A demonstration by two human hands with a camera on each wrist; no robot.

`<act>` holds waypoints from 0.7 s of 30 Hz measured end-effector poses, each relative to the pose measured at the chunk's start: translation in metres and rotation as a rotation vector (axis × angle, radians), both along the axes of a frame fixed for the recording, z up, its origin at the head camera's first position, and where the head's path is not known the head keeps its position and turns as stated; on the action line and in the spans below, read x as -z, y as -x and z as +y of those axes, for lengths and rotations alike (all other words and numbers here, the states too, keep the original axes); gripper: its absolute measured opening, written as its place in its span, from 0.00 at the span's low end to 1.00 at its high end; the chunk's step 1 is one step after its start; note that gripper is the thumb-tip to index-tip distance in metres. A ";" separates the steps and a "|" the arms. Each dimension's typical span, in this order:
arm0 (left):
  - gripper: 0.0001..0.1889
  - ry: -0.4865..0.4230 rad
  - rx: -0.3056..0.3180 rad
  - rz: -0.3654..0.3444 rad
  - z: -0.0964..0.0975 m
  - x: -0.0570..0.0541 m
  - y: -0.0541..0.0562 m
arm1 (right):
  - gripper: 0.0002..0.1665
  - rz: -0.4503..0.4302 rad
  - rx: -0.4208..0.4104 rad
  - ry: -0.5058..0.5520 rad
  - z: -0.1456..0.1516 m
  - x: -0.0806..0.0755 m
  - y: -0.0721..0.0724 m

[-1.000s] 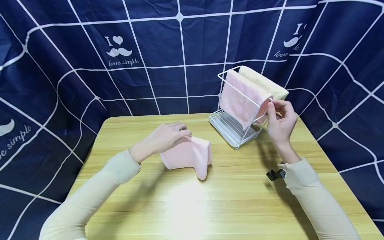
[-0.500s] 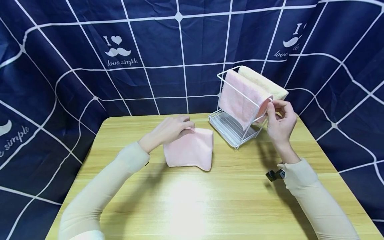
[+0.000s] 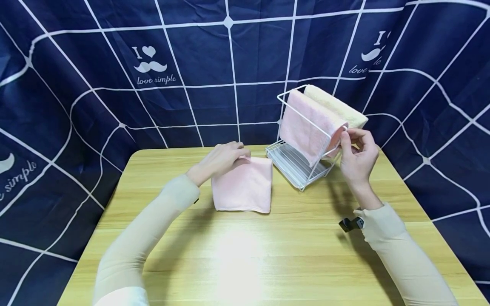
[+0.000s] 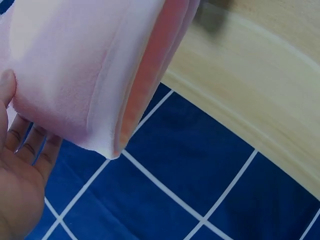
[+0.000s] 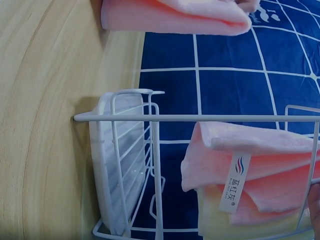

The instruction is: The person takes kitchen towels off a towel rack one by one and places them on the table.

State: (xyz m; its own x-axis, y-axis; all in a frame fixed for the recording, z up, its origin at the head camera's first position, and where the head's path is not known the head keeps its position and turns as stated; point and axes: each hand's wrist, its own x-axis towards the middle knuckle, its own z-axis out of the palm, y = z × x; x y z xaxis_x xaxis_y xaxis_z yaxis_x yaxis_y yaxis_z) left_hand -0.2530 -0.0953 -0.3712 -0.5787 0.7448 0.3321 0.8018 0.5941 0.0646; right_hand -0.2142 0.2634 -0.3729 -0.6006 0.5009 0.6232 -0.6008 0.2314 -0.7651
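Observation:
A folded pink towel [image 3: 243, 187] hangs from my left hand [image 3: 223, 159], its lower edge close to the tabletop. In the left wrist view, the thumb and fingers [image 4: 47, 150] lie on either side of its upper edge. To the right stands a white wire rack [image 3: 315, 170]. Draped over its bars are another pink towel [image 3: 310, 123] and, behind it, a pale yellow towel [image 3: 333, 104]. My right hand [image 3: 359, 153] pinches the rack's upper bar end beside the hung pink towel. That towel's white label [image 5: 235, 182] shows in the right wrist view; most of that hand is out of it.
The rack stands on a white slatted tray [image 3: 291, 163] near the back right of the wooden table [image 3: 183, 263]. A dark blue curtain [image 3: 199, 51] with white lines encloses the back and sides. A black device [image 3: 351, 224] sits at the right cuff.
My left hand has moved right and away from me, bringing its pink towel closer to the rack. The towel's drooping corner now hangs flatter. My right hand and the rack stay put.

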 end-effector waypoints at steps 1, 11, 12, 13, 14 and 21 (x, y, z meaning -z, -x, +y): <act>0.07 0.002 -0.009 -0.010 0.001 0.001 0.002 | 0.08 0.001 0.000 -0.001 0.000 0.000 0.000; 0.09 0.046 -0.088 -0.107 0.005 0.015 0.022 | 0.08 0.016 -0.009 -0.021 -0.001 -0.002 -0.003; 0.10 0.054 -0.093 -0.115 0.006 0.017 0.025 | 0.08 0.018 -0.010 -0.021 -0.001 -0.003 -0.003; 0.10 0.063 -0.097 -0.121 0.007 0.019 0.027 | 0.08 0.019 -0.011 -0.022 -0.001 -0.003 -0.004; 0.10 0.071 -0.103 -0.130 0.008 0.021 0.029 | 0.09 0.017 -0.011 -0.023 -0.001 -0.003 -0.004; 0.10 0.125 -0.134 -0.184 0.016 0.031 0.037 | 0.09 0.007 -0.019 -0.015 -0.002 -0.003 -0.005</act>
State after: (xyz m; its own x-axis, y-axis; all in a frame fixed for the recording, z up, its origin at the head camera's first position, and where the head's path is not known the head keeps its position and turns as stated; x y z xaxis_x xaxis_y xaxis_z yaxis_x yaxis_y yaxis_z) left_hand -0.2904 -0.0793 -0.4025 -0.7173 0.6861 0.1218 0.6968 0.7069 0.1215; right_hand -0.2096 0.2612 -0.3695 -0.6053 0.4801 0.6349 -0.6105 0.2320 -0.7573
